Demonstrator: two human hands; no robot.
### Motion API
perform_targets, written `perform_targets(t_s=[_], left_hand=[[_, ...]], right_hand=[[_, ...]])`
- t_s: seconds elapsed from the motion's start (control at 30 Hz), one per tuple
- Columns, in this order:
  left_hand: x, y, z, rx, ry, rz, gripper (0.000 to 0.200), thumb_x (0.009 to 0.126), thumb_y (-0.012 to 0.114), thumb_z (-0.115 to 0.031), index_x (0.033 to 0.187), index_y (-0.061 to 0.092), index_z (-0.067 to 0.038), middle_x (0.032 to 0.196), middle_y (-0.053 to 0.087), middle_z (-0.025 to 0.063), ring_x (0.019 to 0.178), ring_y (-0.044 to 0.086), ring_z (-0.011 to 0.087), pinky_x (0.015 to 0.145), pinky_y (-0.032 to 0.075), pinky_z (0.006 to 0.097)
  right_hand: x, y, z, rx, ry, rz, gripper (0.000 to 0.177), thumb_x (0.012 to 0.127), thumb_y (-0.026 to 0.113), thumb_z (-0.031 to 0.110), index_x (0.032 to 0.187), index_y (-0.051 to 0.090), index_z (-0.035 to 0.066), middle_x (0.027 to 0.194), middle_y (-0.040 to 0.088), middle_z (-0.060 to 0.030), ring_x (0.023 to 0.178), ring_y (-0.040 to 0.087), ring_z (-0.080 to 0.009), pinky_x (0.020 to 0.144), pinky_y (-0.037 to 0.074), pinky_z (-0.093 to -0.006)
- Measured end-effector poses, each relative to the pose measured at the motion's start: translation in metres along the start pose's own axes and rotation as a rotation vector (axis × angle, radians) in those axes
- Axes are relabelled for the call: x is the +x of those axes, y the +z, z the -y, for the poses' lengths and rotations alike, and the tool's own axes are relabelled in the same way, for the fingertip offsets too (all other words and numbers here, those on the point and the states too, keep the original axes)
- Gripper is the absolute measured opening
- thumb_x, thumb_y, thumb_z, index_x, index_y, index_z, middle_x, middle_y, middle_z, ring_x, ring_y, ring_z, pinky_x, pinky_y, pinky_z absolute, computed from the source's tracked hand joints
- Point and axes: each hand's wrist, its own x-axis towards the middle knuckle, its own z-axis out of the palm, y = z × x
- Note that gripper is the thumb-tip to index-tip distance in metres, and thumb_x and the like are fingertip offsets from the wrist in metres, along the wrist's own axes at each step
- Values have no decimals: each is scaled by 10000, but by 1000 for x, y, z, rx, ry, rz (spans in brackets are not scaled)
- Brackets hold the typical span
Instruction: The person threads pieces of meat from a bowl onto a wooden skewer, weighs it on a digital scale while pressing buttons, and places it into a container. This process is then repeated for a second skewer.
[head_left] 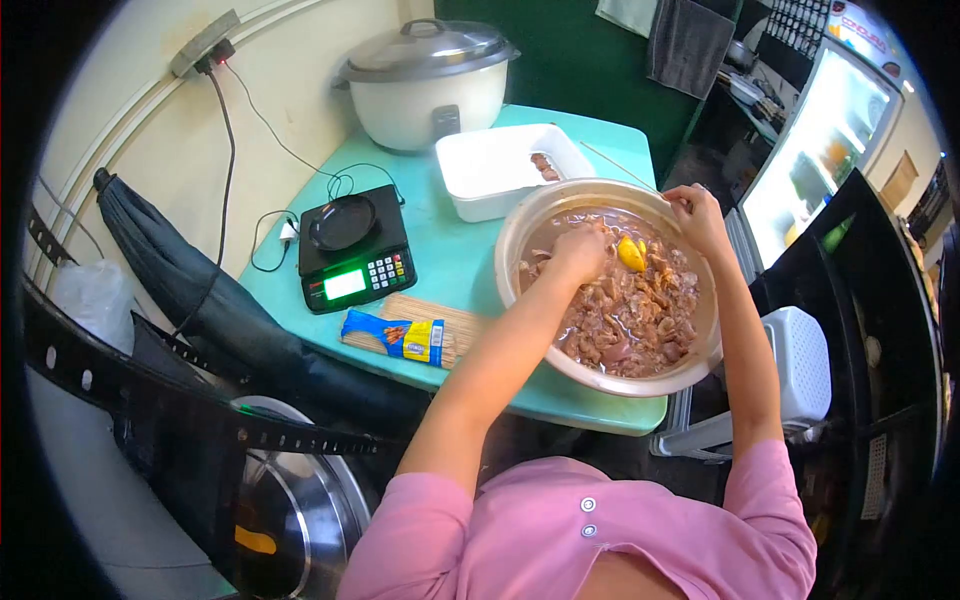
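A large round basin [509,262] holds pieces of meat [640,325] in brownish liquid, with a yellow citrus piece [631,253] on top. My right hand [697,215] is at the basin's upper right rim, fingers pinched around the end of a thin wooden skewer [615,163] that points up and left. My left hand [583,252] reaches into the meat left of the yellow piece; its fingertips are down among the pieces, and what they hold is hidden. Behind the basin, a white rectangular tray [480,170] has a few meat pieces in its right end.
On the turquoise table [430,240] are a digital scale [355,250] with a black dish, a pack of wooden skewers [400,335] and a big rice cooker [428,85]. A cable runs beside the wall. To the right stand a white plastic stool [797,365] and a glass-door fridge [815,150].
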Motion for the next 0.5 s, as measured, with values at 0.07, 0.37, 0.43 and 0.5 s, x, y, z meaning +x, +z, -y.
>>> perform_targets(t_s=[0.07,0.37,0.43,0.5], left_hand=[[1,-2,2,-11,-7,32,322,830,589,-237,1045,611,3,1130,597,192,1003,603,318,851,484,428],[11,18,6,95,90,-17,241,780,563,-99,979,659,-2,1090,608,208,1008,605,319,824,505,432],[11,16,1,123,76,-14,235,783,556,-96,969,666,-5,1096,608,202,1010,607,319,818,509,432],[6,10,-7,184,71,-1,229,796,544,-112,957,678,-20,1105,609,184,1004,609,331,810,506,427]], right_hand=[[6,1,7,-9,30,52,176,742,589,67,877,701,57,759,564,-153,750,579,-300,702,458,-379],[28,2,4,-212,28,119,123,755,609,56,798,718,93,818,577,-125,812,580,-294,735,453,-392],[42,2,6,-247,-94,77,107,753,618,62,785,715,97,815,576,-116,823,576,-286,748,442,-392],[54,1,22,-287,-275,0,80,744,638,71,760,705,111,803,569,-93,845,567,-260,776,413,-387]])
